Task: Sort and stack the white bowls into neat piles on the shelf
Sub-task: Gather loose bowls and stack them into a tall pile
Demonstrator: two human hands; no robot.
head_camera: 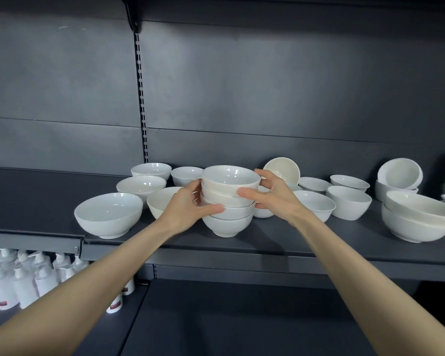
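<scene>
On the shelf (293, 237), mid-span near the front edge: stack of small white bowls (229, 201). Left hand (188, 206) and right hand (272, 197) clasp its sides, fingers (249, 193) curled round. Step: squaring the pile, apparently. Next calls for matching a loose bowl (350, 201) by size.

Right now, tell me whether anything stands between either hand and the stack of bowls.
Nothing visible does. The left hand and the right hand hold the stack of white bowls from both sides. Loose bowls crowd close behind the hands, but none lies in between.
</scene>
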